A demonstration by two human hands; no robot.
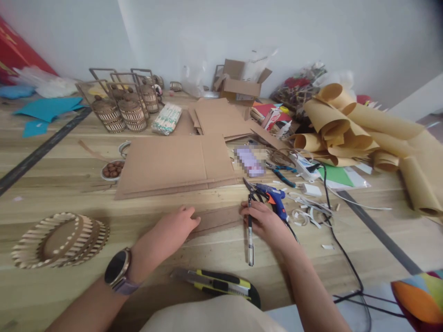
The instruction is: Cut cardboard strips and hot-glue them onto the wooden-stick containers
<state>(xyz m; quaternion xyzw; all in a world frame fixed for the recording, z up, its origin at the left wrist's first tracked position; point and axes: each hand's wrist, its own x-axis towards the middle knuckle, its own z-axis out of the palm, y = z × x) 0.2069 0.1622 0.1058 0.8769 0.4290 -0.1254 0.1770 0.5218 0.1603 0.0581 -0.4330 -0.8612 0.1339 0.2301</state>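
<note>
Hands (180,224) (260,222) on a cardboard strip (218,220) spanning between them, right apparently holding a pen (250,233), left's grip unclear.

1 head-worn view looks forward and down over the tabletop (145,207).

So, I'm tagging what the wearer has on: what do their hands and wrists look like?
The left hand is gloveless, with a round, dark-faced watch and purplish strap at its wrist. The right hand is gloveless, its wrist bare.
</note>
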